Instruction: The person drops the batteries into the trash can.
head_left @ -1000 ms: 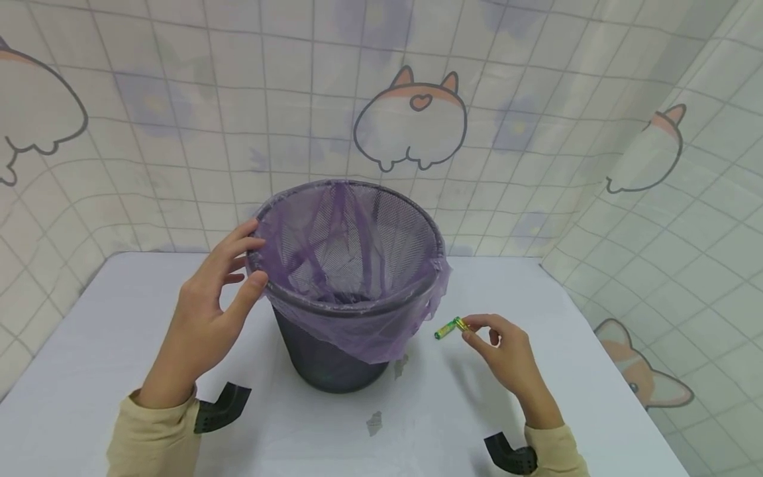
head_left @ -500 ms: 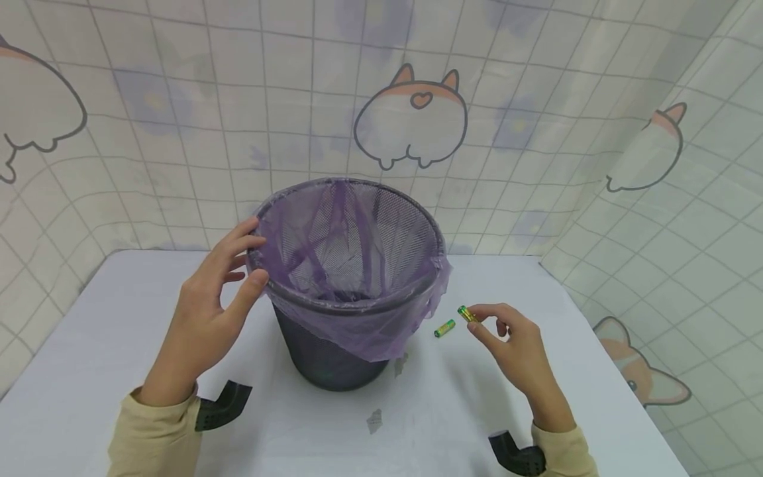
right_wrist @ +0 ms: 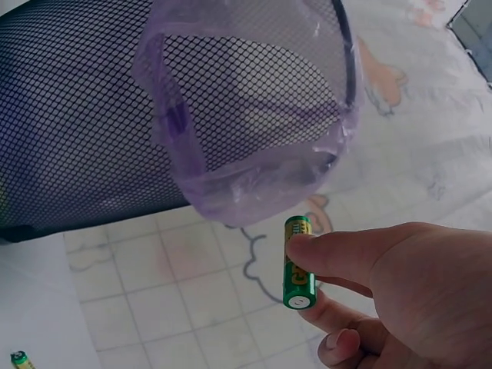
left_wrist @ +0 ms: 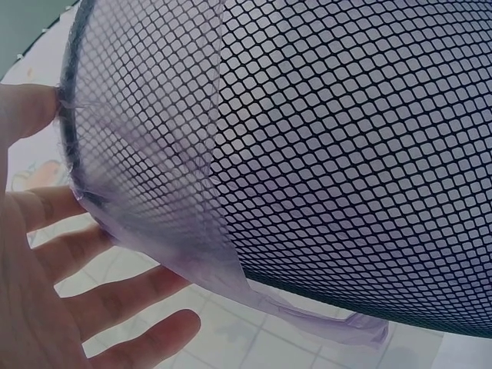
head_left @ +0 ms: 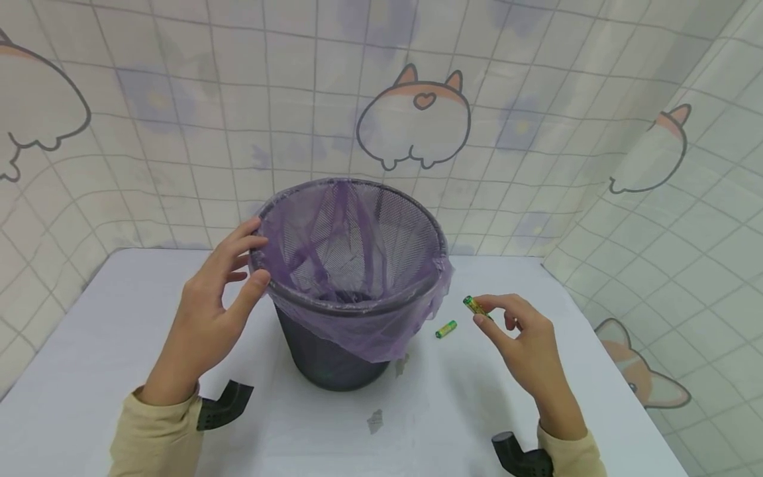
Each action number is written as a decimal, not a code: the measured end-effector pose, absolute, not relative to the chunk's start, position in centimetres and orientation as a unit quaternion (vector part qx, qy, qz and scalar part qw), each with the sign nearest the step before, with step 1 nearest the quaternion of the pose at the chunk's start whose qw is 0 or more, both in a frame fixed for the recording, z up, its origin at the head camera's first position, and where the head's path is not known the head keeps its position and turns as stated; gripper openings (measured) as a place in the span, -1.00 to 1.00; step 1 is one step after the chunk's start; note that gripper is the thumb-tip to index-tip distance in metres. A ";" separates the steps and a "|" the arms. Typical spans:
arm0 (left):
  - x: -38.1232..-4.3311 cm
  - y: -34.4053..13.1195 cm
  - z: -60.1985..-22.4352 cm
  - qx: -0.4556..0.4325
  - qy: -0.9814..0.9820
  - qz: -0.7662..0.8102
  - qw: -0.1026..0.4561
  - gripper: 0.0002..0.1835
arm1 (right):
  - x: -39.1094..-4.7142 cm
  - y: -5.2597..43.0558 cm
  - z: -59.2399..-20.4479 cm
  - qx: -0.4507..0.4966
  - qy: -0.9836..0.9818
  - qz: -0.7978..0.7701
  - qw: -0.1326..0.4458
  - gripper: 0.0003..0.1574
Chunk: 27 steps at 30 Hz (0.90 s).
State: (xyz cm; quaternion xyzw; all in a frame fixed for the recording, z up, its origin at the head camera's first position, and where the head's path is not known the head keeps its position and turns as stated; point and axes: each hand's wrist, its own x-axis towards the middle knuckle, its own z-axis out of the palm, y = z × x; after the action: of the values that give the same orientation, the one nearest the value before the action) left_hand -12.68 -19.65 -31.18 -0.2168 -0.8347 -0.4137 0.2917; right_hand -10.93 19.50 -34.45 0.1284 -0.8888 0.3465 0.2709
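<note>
A black mesh trash bin (head_left: 336, 361) stands upright on the table, lined with a translucent purple bag (head_left: 375, 331) folded over its rim. My left hand (head_left: 208, 318) rests its thumb and fingertips on the bin's left rim; in the left wrist view its fingers (left_wrist: 131, 296) look mostly straight. To the right of the bin, my right hand (head_left: 524, 338) pinches a green and gold battery (head_left: 475, 305) between thumb and fingers, raised off the table. The right wrist view shows this battery (right_wrist: 298, 265) close up. Another green battery (head_left: 446, 329) lies on the table between bin and hand.
The white table (head_left: 310, 437) has small grey worn patches (head_left: 375, 421) near the bin. Behind it and along the sides hangs a checked curtain (head_left: 286, 86) with cartoon corgis. A black wrist mount (head_left: 226, 405) sits on each sleeve.
My right hand has lifted the pinched battery away from the one on the table, moving up and slightly right. The left hand and the bin stay in place.
</note>
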 end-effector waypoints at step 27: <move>-12.6 -19.6 -31.1 -0.218 -0.836 -0.407 0.296 -0.54 | -10.8 17.9 -30.7 0.160 -0.863 0.352 0.324 -0.65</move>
State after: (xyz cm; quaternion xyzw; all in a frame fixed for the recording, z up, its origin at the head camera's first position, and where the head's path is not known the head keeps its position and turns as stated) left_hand -12.60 -19.58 -31.08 -0.2183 -0.8362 -0.4067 0.2961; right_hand -10.83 17.92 -30.74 0.1599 -0.8634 0.3524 0.3237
